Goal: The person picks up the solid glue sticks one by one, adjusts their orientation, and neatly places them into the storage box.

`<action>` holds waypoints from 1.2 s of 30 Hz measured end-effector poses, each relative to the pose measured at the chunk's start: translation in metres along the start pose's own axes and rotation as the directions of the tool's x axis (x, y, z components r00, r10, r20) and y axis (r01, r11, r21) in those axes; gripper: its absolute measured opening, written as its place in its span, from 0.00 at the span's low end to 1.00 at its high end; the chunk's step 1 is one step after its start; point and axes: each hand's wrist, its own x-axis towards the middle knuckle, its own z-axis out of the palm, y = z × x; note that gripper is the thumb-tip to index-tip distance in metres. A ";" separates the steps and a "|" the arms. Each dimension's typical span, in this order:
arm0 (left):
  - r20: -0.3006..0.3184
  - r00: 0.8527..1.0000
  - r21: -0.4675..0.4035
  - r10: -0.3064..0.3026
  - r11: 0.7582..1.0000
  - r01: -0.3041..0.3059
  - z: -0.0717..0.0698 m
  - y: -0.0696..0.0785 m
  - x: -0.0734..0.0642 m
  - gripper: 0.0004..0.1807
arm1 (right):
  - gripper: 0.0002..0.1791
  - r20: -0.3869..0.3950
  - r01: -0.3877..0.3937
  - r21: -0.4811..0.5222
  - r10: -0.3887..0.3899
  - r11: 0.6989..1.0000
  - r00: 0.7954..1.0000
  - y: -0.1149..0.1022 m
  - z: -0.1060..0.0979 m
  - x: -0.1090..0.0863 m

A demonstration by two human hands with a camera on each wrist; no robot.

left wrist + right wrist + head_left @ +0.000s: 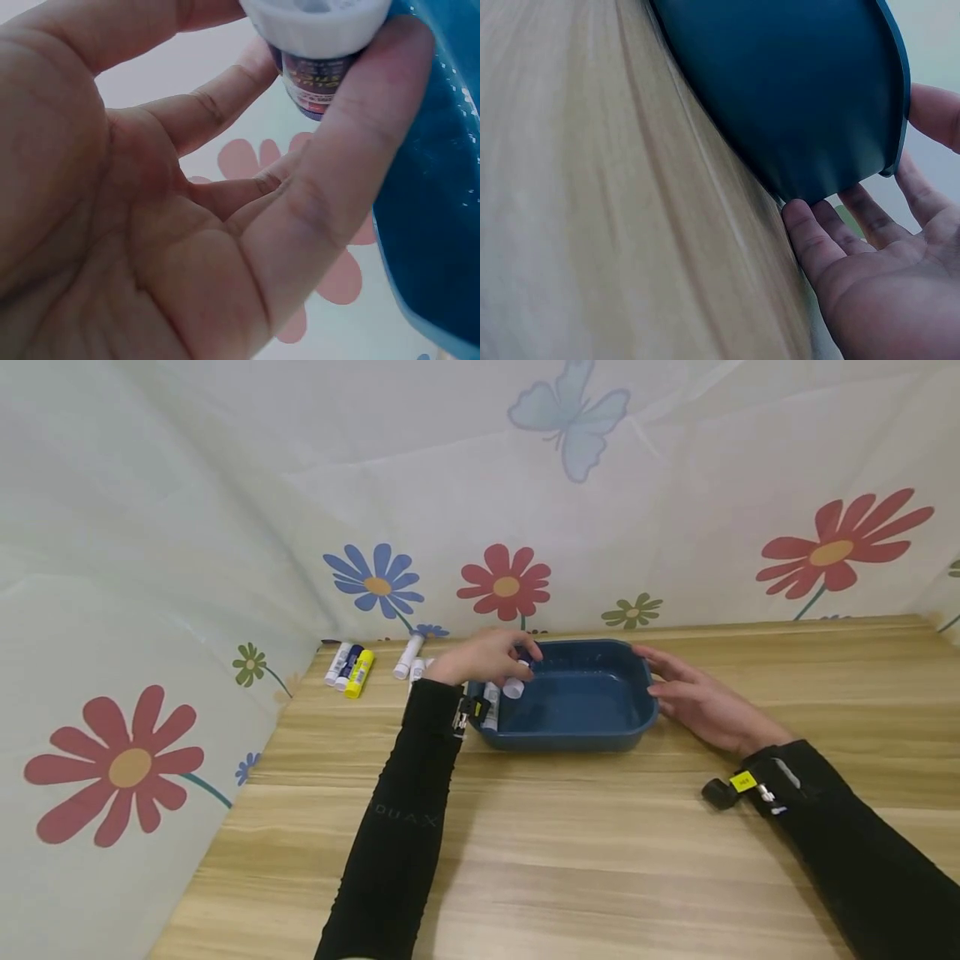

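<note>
Head view: our left hand point(486, 657) pinches a likely light glue stick point(514, 688), best gripped mid-barrel; our right hand point(699, 703) touches the tray point(570, 742).

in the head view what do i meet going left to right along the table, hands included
White glue stick → dark blue glue stick → yellow glue stick → second white glue stick → left hand → blue tray → right hand, touching the tray's right end
</note>
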 end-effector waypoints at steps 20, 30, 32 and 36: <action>-0.016 0.990 -0.031 -0.141 0.990 0.141 0.004 0.001 0.009 0.20 | 0.35 -0.029 0.017 0.018 -0.017 1.000 0.999 0.005 -0.002 -0.003; 0.035 0.969 0.043 -0.243 0.969 0.241 0.006 0.006 0.011 0.21 | 0.35 -0.025 0.025 0.009 -0.025 1.000 0.999 0.002 -0.002 0.000; 0.043 0.967 0.058 -0.250 0.967 0.247 0.006 0.008 0.011 0.21 | 0.35 -0.025 0.027 0.011 -0.027 1.000 0.999 0.002 -0.002 0.001; 0.047 0.961 0.092 -0.274 0.959 0.269 0.005 0.012 0.013 0.20 | 0.35 -0.019 0.032 0.018 -0.031 0.999 0.999 0.003 -0.003 0.001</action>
